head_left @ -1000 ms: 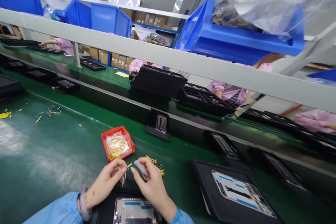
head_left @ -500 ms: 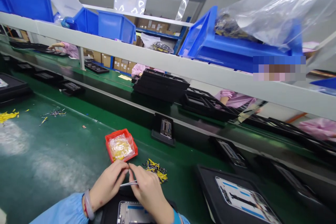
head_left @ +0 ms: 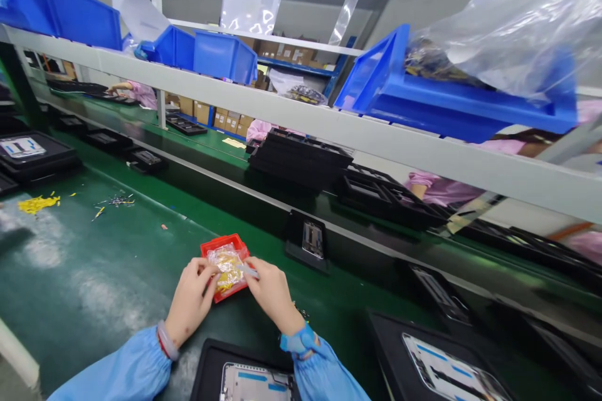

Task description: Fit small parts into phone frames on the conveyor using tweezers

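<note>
My right hand grips pale tweezers at the right side of a small red bin. Inside the bin lies a clear plastic bag with small yellow pieces. At the bin's left side is my left hand, its thumb and fingers pinched together by the bag; what they hold, if anything, I cannot make out. Below my hands a metal phone frame with blue strips rests in a black tray, partly covered by my right sleeve.
Yellow bits and dark small parts lie on the green bench at left. More trays with phone frames, one frame close by, stand at right. Blue bins sit on the white shelf overhead. Pink-sleeved people work beyond.
My hands have moved forward from above the phone frame to the red bin and drawn apart. My right hand now covers most of the dark and yellow pile. The view has shifted slightly.
</note>
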`<state>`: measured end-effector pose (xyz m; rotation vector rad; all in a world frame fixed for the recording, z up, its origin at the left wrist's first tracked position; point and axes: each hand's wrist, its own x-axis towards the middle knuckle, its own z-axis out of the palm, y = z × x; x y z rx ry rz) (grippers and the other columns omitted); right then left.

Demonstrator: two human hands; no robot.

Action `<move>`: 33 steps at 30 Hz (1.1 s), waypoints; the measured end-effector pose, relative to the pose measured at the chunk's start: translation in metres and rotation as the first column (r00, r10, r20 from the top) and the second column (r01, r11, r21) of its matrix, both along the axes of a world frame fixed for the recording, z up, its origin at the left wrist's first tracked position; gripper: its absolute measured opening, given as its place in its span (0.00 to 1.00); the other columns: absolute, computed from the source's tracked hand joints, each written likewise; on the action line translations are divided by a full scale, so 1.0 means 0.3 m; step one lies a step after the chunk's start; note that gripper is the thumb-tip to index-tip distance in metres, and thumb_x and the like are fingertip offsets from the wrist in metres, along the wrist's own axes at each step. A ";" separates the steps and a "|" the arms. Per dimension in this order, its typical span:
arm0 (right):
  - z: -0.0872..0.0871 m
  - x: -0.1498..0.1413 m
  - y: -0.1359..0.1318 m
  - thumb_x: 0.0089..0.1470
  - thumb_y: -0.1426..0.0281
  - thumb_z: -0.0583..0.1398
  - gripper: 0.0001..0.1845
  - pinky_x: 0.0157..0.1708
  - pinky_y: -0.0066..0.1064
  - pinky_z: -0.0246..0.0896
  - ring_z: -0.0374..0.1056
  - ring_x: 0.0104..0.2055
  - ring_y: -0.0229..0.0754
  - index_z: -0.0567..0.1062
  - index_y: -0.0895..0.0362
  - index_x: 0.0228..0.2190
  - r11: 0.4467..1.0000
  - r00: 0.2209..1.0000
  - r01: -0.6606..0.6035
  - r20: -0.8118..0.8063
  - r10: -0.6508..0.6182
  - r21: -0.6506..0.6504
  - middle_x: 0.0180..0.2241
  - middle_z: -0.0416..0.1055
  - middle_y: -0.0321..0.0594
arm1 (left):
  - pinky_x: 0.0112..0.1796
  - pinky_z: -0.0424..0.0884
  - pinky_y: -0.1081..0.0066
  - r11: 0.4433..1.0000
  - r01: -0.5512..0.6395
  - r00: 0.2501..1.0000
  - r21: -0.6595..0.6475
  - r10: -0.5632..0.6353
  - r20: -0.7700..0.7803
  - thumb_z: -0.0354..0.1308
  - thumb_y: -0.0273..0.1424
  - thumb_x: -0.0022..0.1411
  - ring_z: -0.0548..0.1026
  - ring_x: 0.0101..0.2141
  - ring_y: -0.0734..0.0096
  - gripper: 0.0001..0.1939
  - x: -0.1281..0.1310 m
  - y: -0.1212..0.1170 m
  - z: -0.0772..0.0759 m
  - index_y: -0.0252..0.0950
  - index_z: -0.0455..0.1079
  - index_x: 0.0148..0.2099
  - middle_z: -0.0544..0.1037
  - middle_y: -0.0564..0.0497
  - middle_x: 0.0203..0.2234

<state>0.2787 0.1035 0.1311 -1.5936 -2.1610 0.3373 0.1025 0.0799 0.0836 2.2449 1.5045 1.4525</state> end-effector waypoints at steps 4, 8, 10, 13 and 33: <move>-0.012 -0.037 0.072 0.49 0.78 0.58 0.10 0.26 0.28 0.55 0.72 0.28 0.46 0.78 0.55 0.24 0.998 0.997 0.027 -0.071 -0.032 -0.060 0.25 0.77 0.41 | 0.35 0.67 0.61 0.992 -0.027 1.000 -0.124 0.028 0.005 0.46 0.33 0.64 0.71 0.24 0.67 0.11 -0.020 0.023 -0.014 0.38 0.69 0.36 0.71 0.54 0.21; -0.030 -0.057 0.097 0.50 0.75 0.58 0.09 0.26 0.27 0.58 0.71 0.27 0.44 0.78 0.57 0.32 0.996 0.976 0.022 -0.215 -0.040 -0.082 0.27 0.77 0.40 | 0.42 0.62 0.58 0.983 -0.036 0.999 -0.181 0.043 0.033 0.46 0.32 0.63 0.72 0.26 0.67 0.09 -0.016 0.024 -0.026 0.39 0.68 0.37 0.74 0.55 0.22; -0.031 -0.059 0.093 0.52 0.73 0.57 0.12 0.27 0.26 0.60 0.71 0.28 0.42 0.77 0.59 0.37 0.996 0.957 -0.016 -0.289 -0.011 -0.090 0.28 0.77 0.39 | 0.43 0.61 0.58 0.981 -0.033 0.999 -0.189 0.041 0.035 0.46 0.32 0.63 0.73 0.27 0.67 0.09 -0.012 0.022 -0.027 0.39 0.68 0.37 0.74 0.54 0.23; -0.026 -0.059 0.069 0.53 0.71 0.55 0.13 0.25 0.26 0.60 0.70 0.25 0.41 0.78 0.60 0.36 0.988 0.932 -0.096 -0.360 0.047 -0.121 0.25 0.76 0.38 | 0.43 0.60 0.58 0.983 -0.018 0.999 -0.184 0.024 0.027 0.46 0.31 0.62 0.73 0.27 0.67 0.08 -0.007 0.017 -0.022 0.39 0.67 0.37 0.74 0.54 0.24; -0.052 -0.068 0.012 0.51 0.74 0.55 0.06 0.29 0.29 0.60 0.69 0.28 0.42 0.73 0.57 0.28 0.947 0.887 -0.285 -0.415 0.202 -0.148 0.27 0.74 0.39 | 0.41 0.61 0.60 0.993 0.007 0.999 -0.117 -0.013 -0.048 0.45 0.26 0.58 0.72 0.29 0.67 0.09 0.011 0.010 -0.014 0.39 0.66 0.34 0.76 0.54 0.26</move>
